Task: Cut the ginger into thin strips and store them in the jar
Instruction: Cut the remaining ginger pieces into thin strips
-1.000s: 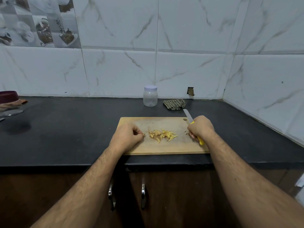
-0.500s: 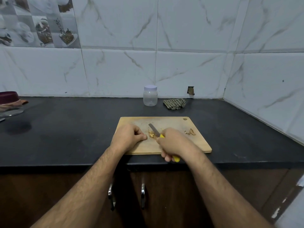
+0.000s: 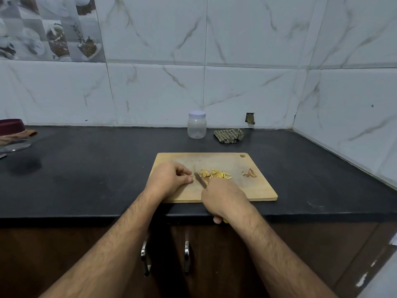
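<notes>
Since half a second ago the right hand (image 3: pixel 223 195) has slid a little down and toward the lower centre of the frame, uncovering the pile of ginger strips (image 3: pixel 220 174) that it hid before; a second ago it was at the board's right edge with the blade pointing up. It is curled around the yellow handle of the knife (image 3: pixel 200 180), whose blade now points up-left, its tip just beside the left thumb. The left hand (image 3: pixel 169 179) has barely moved: it rests on the left part of the cutting board (image 3: pixel 257 190) with fingers curled in, and whether they pinch a piece of ginger cannot be told. A few ginger slices (image 3: pixel 205 173) lie between the blade and the strips, and brown peel scraps (image 3: pixel 250 173) sit well apart toward the board's right. The jar (image 3: pixel 197 125), lid on, stands at centre frame behind the board, against the wall, with a crumpled checked cloth (image 3: pixel 228 136) just right of it. The board lies on a black countertop (image 3: pixel 96 168) backed by white marble-look tiles (image 3: pixel 257 61); picture tiles fill the upper left, and a dark red bowl (image 3: pixel 10 125) sits at the left edge.
</notes>
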Demonstrator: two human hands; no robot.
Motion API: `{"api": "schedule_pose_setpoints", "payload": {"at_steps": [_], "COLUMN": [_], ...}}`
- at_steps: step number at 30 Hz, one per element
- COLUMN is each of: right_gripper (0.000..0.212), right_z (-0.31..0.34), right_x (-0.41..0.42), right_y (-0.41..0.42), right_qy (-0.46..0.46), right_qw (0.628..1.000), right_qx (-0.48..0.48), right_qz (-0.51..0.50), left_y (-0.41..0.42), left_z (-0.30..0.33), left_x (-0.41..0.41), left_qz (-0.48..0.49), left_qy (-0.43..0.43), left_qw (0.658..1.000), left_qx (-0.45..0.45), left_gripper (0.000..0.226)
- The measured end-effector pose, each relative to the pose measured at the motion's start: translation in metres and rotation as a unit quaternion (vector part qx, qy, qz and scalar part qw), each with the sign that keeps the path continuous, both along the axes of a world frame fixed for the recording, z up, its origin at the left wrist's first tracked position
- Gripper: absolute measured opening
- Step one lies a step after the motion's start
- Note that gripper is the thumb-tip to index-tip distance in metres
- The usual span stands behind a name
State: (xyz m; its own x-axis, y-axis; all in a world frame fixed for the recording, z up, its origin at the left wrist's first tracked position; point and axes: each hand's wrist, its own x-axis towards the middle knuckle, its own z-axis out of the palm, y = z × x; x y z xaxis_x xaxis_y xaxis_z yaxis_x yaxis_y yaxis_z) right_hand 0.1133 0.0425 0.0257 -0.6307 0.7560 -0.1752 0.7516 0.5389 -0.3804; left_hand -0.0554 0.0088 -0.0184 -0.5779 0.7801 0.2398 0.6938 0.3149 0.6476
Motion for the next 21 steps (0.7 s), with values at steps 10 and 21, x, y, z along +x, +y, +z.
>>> {"api": "schedule_pose_setpoints", "payload": {"at_steps": [10,21], "right_gripper": [0.023,0.024], "right_z": [0.000,-0.003], "right_x": [0.000,-0.006], "right_y": [-0.008,-0.013], "right_qy": [0.003,0.012], "right_qw": [0.998,0.998], "right_qx": [0.063,0.054], "right_qz": [0.021,0.019], "left_y": [0.000,-0.003], "left_z": [-0.001,-0.002], "left_x": [0.005,0.011], "left_qz": [0.026,0.042], "left_qy": [-0.017,-0.024], "left_qw": [1.000,0.999], "left_qx": [0.001,0.006], "left_gripper": [0.005,0.003]}}
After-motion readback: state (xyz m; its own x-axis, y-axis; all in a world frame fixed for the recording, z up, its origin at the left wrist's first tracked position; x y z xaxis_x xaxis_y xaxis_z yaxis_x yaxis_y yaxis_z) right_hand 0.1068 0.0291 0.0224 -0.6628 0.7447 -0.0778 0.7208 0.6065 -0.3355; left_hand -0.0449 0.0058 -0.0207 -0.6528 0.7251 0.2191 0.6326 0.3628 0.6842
